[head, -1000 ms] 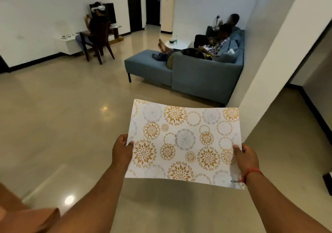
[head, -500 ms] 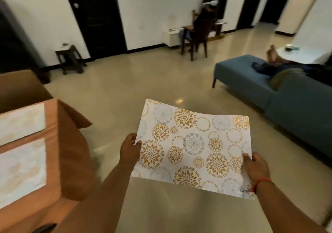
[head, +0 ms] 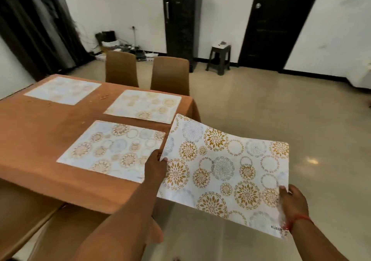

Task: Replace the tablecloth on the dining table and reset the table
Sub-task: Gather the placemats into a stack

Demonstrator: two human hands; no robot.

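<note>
- Fingers (head: 160,158) of our left hand (head: 155,168) pinch the left edge of the placemat (head: 226,170), and the right hand (head: 293,202) pinches its near right corner, thumb on top; the sheet hangs in the air between them, just off the right side of the desk (head: 40,140).
- We judge this the reset stage: the orange tablecloth (head: 50,132) is already on, and this mat looks like the next one to go down.
- To do it well, we'd keep the sheet taut and level, carry it over the bare cloth, lower one long edge first, then square it with the mat beside it so the gaps match.
- Watch the sag in the middle; a loose sheet can fold under itself.
- Count: three placemats lie flat on the desk, one near (head: 112,150), one far right (head: 144,106), one far left (head: 62,89); one more in hand makes four.
- Two brown chairs (head: 170,75) stand at the far side.
</note>
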